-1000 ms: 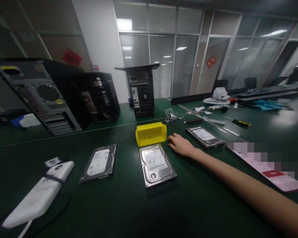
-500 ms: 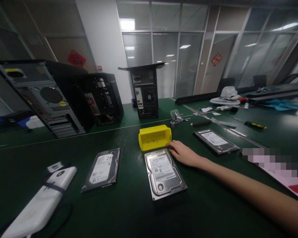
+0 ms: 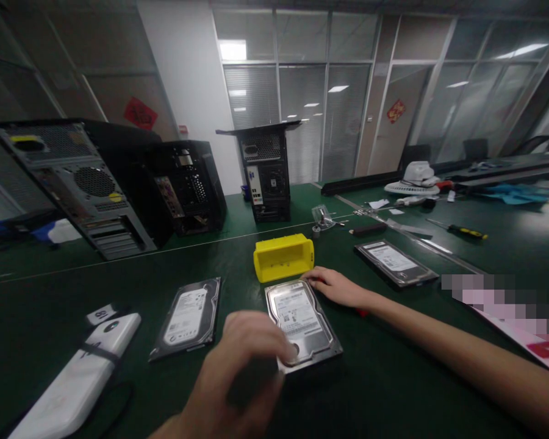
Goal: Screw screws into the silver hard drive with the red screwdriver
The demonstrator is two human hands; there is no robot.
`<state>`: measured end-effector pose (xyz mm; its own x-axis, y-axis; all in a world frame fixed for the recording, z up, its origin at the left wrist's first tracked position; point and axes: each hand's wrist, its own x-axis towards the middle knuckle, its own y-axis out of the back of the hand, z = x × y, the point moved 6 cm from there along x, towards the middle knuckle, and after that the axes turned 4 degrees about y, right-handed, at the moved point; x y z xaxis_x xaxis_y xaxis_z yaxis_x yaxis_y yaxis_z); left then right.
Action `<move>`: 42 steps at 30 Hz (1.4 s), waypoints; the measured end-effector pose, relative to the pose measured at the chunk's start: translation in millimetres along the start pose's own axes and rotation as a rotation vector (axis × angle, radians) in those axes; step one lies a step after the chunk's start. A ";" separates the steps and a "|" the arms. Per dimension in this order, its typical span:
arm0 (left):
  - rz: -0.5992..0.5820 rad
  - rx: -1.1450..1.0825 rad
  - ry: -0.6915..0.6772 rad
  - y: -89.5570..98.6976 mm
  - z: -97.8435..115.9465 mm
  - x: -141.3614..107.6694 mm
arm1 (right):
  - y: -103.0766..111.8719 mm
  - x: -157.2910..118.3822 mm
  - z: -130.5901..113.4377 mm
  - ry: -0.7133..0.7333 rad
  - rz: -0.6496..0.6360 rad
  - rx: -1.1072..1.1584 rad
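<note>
A silver hard drive (image 3: 304, 320) lies label up on the green table, just in front of a yellow bin (image 3: 284, 259) that opens toward me. My left hand (image 3: 242, 366) is over the drive's near left corner, blurred, with thumb and fingers apart and nothing seen between them. At the drive's far right corner rests my right hand (image 3: 333, 285), its fingers curled over something red that is mostly hidden under the palm. A second hard drive (image 3: 187, 316) lies to the left, and a third drive (image 3: 396, 262) to the right.
Computer cases (image 3: 268, 174) stand at the back and far left. A white power bank (image 3: 82, 378) with a strap lies at the near left. On the right are a screwdriver (image 3: 466, 231), metal strips, a white cap (image 3: 414, 178) and a pink sheet (image 3: 521, 326).
My left hand has come into view from below and reached the silver drive. Something red now shows under my right hand, which has stayed near the drive's far corner.
</note>
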<state>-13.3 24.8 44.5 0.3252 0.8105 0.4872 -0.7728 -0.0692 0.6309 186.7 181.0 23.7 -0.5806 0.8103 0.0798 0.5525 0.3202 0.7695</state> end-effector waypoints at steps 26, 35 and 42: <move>-0.184 -0.059 0.323 -37.6 -64.9 69.5 | 0.7 -4.5 -5.6 0.018 0.078 0.132; -0.185 -0.033 0.300 -38.2 -65.2 70.1 | 1.7 -5.8 -7.3 0.060 0.141 0.119; -0.170 -0.032 0.278 -38.4 -60.8 70.5 | 2.9 -7.9 -9.5 0.095 0.197 0.050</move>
<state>6.2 120.0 17.9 0.2931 0.9370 0.1902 -0.7386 0.0955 0.6673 187.2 170.9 31.3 -0.5114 0.8102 0.2866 0.6883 0.1865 0.7010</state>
